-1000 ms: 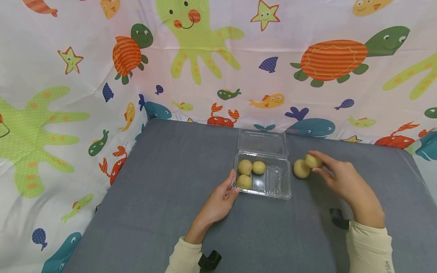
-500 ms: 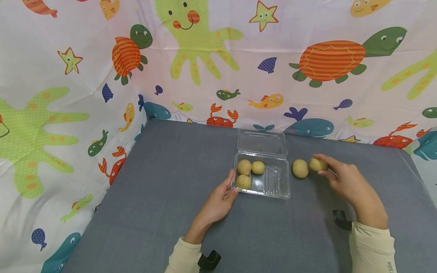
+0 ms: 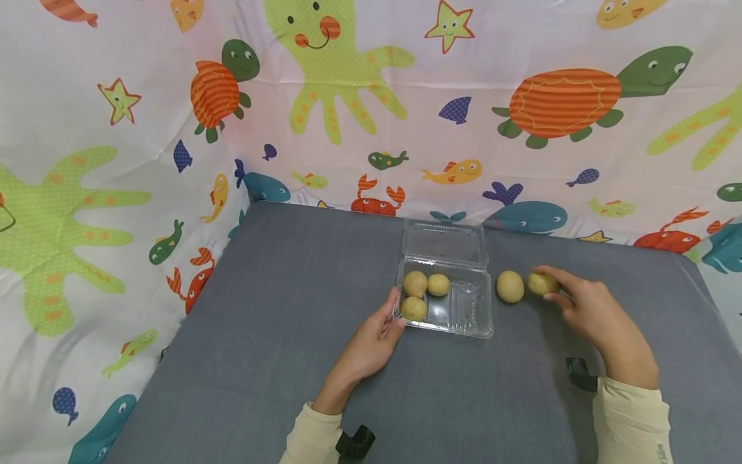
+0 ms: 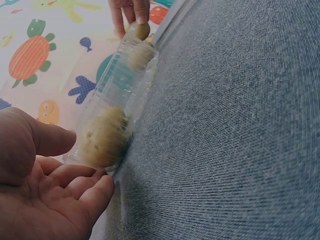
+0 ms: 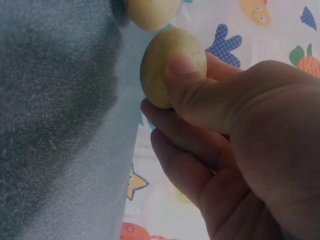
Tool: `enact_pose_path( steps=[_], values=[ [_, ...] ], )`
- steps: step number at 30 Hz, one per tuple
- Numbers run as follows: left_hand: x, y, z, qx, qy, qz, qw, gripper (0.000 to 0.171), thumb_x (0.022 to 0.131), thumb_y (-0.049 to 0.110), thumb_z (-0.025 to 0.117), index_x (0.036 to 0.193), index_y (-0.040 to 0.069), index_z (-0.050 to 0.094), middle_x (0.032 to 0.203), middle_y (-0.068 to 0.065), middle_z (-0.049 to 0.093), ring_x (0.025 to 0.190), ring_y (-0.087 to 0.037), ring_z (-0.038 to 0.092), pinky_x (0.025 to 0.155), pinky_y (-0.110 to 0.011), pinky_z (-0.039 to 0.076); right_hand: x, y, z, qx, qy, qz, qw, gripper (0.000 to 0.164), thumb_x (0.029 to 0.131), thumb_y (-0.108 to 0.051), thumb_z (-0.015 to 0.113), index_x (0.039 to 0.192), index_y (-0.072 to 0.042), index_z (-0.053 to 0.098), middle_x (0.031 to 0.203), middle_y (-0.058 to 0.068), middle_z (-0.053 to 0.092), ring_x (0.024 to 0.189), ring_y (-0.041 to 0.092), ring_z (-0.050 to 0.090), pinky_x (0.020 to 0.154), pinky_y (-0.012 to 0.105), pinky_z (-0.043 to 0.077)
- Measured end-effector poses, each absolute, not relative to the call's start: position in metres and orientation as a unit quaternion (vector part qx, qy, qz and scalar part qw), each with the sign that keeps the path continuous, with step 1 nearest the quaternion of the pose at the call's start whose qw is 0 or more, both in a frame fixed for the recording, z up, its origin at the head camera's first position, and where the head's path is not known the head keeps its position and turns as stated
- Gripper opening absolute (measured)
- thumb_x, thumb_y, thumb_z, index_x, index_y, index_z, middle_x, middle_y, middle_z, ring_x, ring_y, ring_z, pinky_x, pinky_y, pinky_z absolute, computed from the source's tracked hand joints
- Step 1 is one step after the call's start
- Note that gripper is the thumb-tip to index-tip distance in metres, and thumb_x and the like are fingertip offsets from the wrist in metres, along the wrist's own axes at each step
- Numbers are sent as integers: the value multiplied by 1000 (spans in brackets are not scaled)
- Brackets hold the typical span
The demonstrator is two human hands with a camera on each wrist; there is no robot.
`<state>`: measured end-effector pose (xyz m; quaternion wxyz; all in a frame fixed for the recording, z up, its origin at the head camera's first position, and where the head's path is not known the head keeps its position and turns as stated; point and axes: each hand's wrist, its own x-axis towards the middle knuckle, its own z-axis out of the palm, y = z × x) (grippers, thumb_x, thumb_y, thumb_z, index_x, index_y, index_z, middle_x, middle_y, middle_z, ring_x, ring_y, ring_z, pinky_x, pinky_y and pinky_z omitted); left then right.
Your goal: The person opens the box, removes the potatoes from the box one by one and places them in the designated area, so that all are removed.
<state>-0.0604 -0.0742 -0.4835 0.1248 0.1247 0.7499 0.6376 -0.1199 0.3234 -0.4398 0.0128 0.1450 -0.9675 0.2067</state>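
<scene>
R hand (image 3: 603, 322) is pinching a small potato (image 3: 541, 283) btwn thumb & fingers, just R of a loose potato (image 3: 510, 287) that's sitting on the grey counter (image 3: 278, 309). A narrow gap is showing btwn the two in the head view; can't tell if the pinched one is touching the counter. L hand (image 3: 368, 348) is gripping a clear plastic box (image 3: 475, 303) at its near L corner, thumb & fingers pinching the edge. Box is lying on the counter w/ its hinged lid (image 3: 445, 245) standing open at the far side. Inside, close together, are sitting a far-L potato (image 3: 415, 283), a smaller potato (image 3: 438, 285) just R of it, & a near-L potato (image 3: 414, 310). The loose one is lying btwn box & R hand. Behind, a sea-animal cloth (image 3: 417, 138) is hanging. Person is wearing cream sleeves (image 3: 630, 419), w/ a black mount (image 3: 355, 443) sitting by the L wrist.
</scene>
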Motion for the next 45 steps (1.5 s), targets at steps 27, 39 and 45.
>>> enact_pose_path(
  steps=[27, 39, 45],
  values=[
    [-60, -75, -485, 130, 741, 646, 126, 67, 113, 9, 50, 167, -1, 11, 174, -16, 16, 159, -22, 19, 124, -39, 30, -123, 330, -452, 160, -966, 203, -8, 50, 96, -6, 78, 143, -7, 62, 115, 23, 71, 82, 28, 58, 69, 42, 49],
    [-59, -75, -485, 128, 742, 646, 127, 68, 113, 9, 51, 167, -3, 12, 173, -17, 16, 159, -23, 20, 124, -39, 29, -123, 329, -453, 138, -968, 206, -46, 51, 99, -8, 75, 147, -8, 59, 127, 28, 68, 93, 35, 61, 87, 65, 54],
    [-60, -75, -485, 128, 741, 647, 125, 67, 113, 9, 50, 167, -3, 12, 173, -18, 17, 159, -24, 20, 124, -41, 29, -123, 331, -453, 154, -965, 208, -32, 52, 97, -7, 77, 146, -7, 60, 129, 30, 68, 100, 42, 66, 92, 71, 52]
  ],
)
